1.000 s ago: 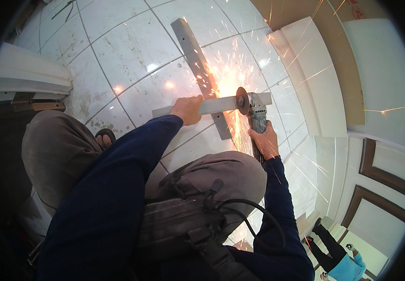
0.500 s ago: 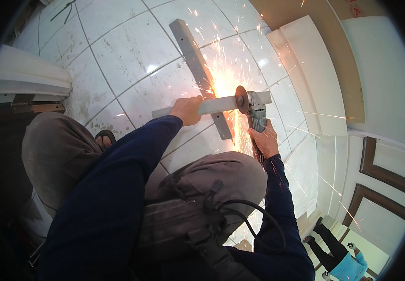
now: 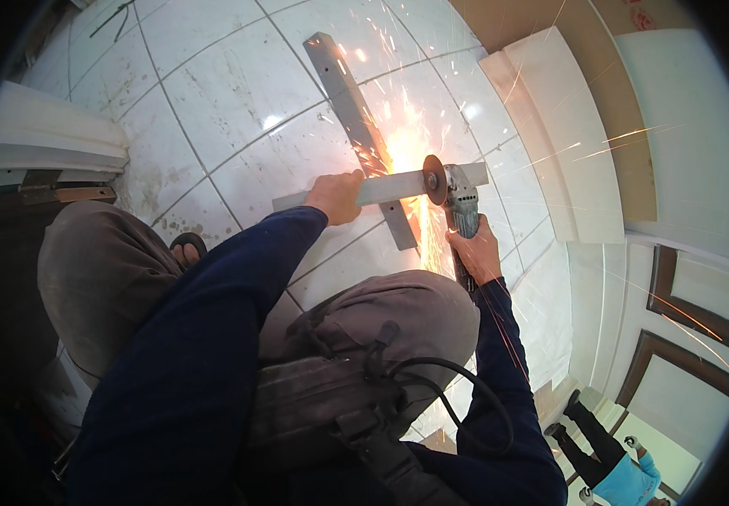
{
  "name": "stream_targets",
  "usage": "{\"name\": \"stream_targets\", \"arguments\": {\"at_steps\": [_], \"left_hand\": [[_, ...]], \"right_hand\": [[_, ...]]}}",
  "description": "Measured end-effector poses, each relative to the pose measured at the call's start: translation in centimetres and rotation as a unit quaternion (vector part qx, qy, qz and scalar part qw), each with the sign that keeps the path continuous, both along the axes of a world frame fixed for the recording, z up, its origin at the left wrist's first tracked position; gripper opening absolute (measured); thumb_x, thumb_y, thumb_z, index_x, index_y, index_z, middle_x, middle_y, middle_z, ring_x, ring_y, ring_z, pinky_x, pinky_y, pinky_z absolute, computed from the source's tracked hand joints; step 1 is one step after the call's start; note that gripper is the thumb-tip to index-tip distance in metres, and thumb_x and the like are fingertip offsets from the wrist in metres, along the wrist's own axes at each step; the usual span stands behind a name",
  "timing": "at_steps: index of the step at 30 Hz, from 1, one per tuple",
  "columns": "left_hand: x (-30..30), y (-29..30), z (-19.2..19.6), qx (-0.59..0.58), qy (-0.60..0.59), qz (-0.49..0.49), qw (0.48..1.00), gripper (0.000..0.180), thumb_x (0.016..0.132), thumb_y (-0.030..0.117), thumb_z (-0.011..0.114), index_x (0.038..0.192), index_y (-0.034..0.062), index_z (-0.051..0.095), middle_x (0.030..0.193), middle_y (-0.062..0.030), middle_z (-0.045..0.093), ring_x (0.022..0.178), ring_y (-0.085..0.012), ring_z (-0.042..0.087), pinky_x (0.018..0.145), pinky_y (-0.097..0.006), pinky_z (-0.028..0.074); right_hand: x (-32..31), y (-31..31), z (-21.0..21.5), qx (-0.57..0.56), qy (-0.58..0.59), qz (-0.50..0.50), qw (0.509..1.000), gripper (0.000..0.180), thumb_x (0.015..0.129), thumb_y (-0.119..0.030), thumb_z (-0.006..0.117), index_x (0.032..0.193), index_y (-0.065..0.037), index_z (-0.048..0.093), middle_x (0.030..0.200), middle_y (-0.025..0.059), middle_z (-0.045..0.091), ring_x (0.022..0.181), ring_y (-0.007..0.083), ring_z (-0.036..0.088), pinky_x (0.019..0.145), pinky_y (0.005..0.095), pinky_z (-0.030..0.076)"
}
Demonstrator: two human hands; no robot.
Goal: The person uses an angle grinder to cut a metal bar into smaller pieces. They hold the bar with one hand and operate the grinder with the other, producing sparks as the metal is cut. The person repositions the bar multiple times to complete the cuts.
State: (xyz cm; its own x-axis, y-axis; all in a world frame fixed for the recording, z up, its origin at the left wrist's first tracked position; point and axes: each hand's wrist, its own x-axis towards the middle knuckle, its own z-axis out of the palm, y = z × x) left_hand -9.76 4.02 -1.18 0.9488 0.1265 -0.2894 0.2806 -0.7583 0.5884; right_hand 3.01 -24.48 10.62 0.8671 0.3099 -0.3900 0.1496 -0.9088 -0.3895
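My left hand is closed round a grey metal bar, which lies crosswise over a second grey metal bar on the floor. In my right hand is an angle grinder, gripped by its body. Its reddish-brown disc meets the upper bar to the right of my left hand. Bright orange sparks burst from the disc, both beyond the bar and back toward my right knee. The glare hides the exact point of contact.
White floor tiles lie under the bars. Pale boards and a brown panel stand along the right. A dark cable loops by my right knee. Another person in a light blue top is at the lower right.
The spark pattern has shifted, with streaks now reaching farther to the upper right. Both hands, the grinder and the bars stay practically where they were.
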Motion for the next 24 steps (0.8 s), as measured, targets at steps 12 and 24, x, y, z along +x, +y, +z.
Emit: {"name": "stream_targets", "arguments": {"at_steps": [12, 24], "left_hand": [[0.0, 0.0, 0.0, 0.0, -0.004, 0.004, 1.0, 0.043, 0.083, 0.025, 0.078, 0.114, 0.0032, 0.056, 0.105, -0.0195, 0.073, 0.099, -0.0383, 0.073, 0.086, -0.048, 0.056], [0.1, 0.0, 0.2, 0.002, -0.007, 0.002, 1.0, 0.044, 0.083, 0.026, 0.078, 0.113, 0.003, 0.056, 0.104, -0.0201, 0.073, 0.098, -0.0378, 0.073, 0.085, -0.048, 0.057]], "right_hand": [[-0.2, 0.7, 0.6, 0.006, 0.022, -0.032, 0.999, 0.064, 0.076, -0.039, 0.082, 0.121, 0.0, 0.058, 0.103, 0.0255, 0.075, 0.095, 0.0406, 0.075, 0.085, 0.0474, 0.058], [0.1, 0.7, 0.4, -0.019, 0.016, -0.03, 0.999, 0.063, 0.077, -0.035, 0.082, 0.125, -0.001, 0.059, 0.107, 0.025, 0.075, 0.098, 0.0381, 0.075, 0.088, 0.0446, 0.058]]}}
